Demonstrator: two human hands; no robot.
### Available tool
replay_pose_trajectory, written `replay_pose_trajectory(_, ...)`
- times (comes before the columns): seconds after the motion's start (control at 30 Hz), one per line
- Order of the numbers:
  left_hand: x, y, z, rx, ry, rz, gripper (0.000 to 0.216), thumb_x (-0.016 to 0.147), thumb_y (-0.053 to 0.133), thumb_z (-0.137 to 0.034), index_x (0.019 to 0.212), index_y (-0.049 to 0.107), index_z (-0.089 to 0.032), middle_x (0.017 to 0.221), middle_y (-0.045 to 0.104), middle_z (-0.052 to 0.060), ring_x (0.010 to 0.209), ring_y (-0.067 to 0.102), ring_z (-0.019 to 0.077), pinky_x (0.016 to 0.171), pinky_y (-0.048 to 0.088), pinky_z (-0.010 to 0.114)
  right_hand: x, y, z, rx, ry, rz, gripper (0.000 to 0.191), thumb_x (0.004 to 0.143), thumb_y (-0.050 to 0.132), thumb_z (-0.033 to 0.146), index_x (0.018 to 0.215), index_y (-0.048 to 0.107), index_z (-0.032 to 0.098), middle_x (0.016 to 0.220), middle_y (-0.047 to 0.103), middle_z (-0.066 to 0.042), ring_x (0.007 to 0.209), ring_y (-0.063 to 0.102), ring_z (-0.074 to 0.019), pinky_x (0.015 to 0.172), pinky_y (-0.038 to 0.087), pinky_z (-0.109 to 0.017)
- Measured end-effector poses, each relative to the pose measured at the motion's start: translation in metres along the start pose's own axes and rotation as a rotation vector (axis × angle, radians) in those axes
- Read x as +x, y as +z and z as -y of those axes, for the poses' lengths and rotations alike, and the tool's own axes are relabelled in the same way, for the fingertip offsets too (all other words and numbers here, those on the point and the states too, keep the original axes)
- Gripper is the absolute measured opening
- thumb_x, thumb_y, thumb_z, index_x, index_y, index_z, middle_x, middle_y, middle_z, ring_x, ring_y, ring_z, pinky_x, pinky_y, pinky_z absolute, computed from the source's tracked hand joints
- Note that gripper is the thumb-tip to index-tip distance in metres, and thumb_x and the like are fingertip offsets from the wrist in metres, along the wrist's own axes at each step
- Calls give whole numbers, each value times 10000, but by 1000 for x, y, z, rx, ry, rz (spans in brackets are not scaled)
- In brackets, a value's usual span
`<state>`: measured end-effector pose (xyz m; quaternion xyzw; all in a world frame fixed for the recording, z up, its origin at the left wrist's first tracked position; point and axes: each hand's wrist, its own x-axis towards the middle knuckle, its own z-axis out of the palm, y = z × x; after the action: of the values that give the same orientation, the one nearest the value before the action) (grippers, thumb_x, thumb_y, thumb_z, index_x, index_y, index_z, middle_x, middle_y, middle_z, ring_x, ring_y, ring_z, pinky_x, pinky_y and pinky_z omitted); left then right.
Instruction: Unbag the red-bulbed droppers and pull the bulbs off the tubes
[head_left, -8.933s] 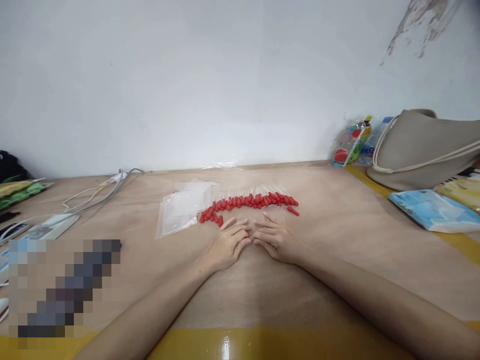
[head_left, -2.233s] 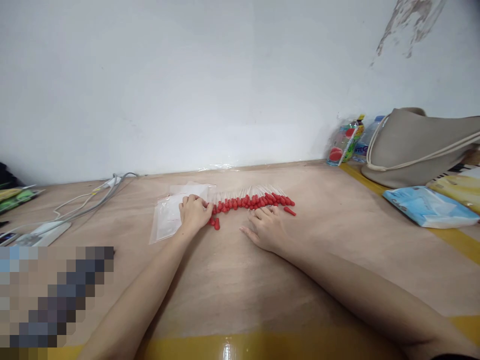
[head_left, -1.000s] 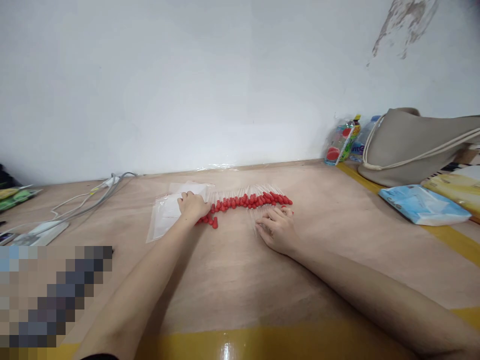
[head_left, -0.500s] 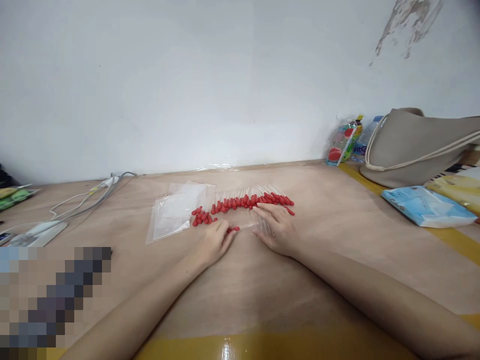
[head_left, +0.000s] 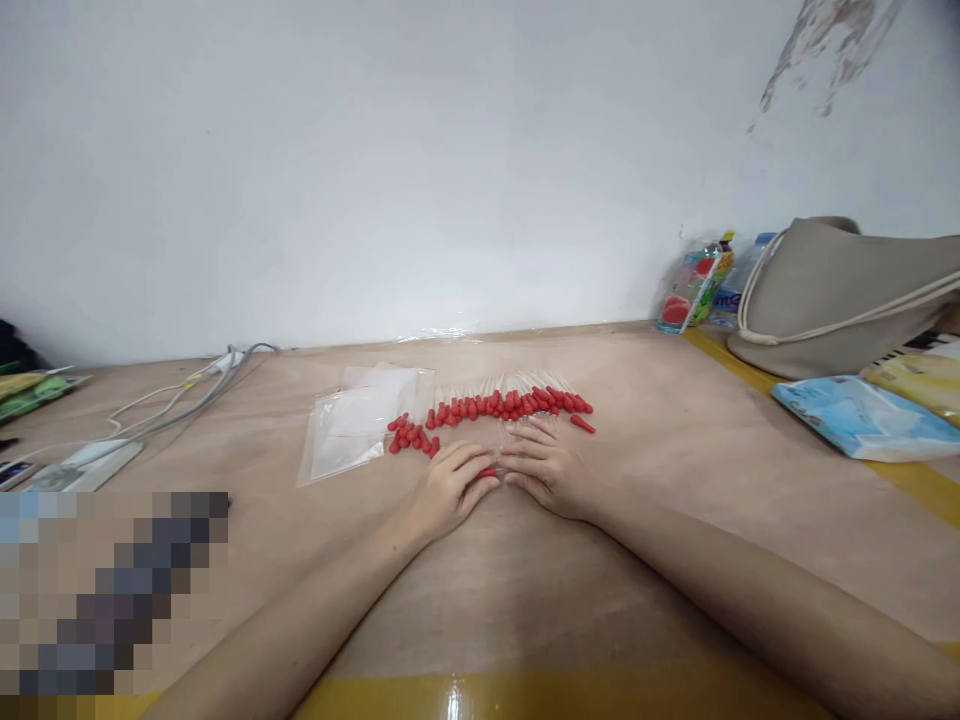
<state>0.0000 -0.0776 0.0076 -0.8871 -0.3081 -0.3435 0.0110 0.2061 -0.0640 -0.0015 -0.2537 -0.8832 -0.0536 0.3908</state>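
Red tapered bulb (head_left: 489,472) sits pinched in the left hand (head_left: 450,488), the right hand (head_left: 556,476) just beside it over thin clear tubes (head_left: 513,431), grip indeterminate; beyond, a row of red-ended clear sticks (head_left: 511,404) lies near translucent flat plastic bags (head_left: 346,455).

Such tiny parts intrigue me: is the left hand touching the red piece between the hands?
Touching. The head view shows the left hand holding the red piece between thumb and fingers.

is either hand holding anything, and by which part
The left hand pinches a red bulb around its body; whether the right hand holds anything cannot be told.
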Motion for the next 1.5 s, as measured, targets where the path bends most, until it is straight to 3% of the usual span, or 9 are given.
replay_pose_trajectory(0.23, 0, 5, 0, 27, 58, -37, 161, 836, 512, -204, 980, 581, -181, 974, 639, 60, 964, 562, 184, 846, 459, 352, -1, 5, 0, 76, -23, -14, 174, 841, 513, 238, 963, 631, 201, 939, 682, -11, 1063, 538, -192, 992, 357, -429)
replay_pose_trajectory(0.6, 1, -4, -6, 36, 2, 171, 154, 882, 430, -238, 909, 568, -176, 939, 636, 39, 974, 534, 163, 877, 380, 334, -7, 9, 1, 203, -79, -60, 127, 838, 508, 179, 898, 619, 177, 852, 686, -26, 974, 597, -139, 1038, 336, -397)
replay_pose_trajectory(1.03, -2, -8, -6, -14, -8, 243, 175, 895, 397, -245, 912, 559, -180, 906, 632, 38, 976, 532, 159, 878, 365, 325, -10, 3, 3, 167, -152, -126, 162, 826, 518, 144, 956, 615, 152, 885, 689, -66, 989, 597, -155, 992, 408, -403)
replay_pose_trajectory(1.37, -6, -12, -7, -43, 23, 218, 178, 889, 403, -231, 919, 571, -182, 906, 640, 50, 985, 538, 178, 873, 396, 341, -12, -1, 5, 177, -154, -118, 217, 832, 502, 137, 1012, 614, 182, 885, 692, -34, 1004, 590, -153, 983, 426, -390)
replay_pose_trajectory(1.5, -13, -18, 1, -16, -28, 110, 183, 887, 399, -210, 886, 580, -186, 907, 633, 52, 949, 539, 172, 863, 411, 340, -15, -11, -2, 138, -97, -142, 230, 844, 468, 136, 1001, 621, 203, 886, 689, -29, 969, 603, -157, 952, 437, -397)
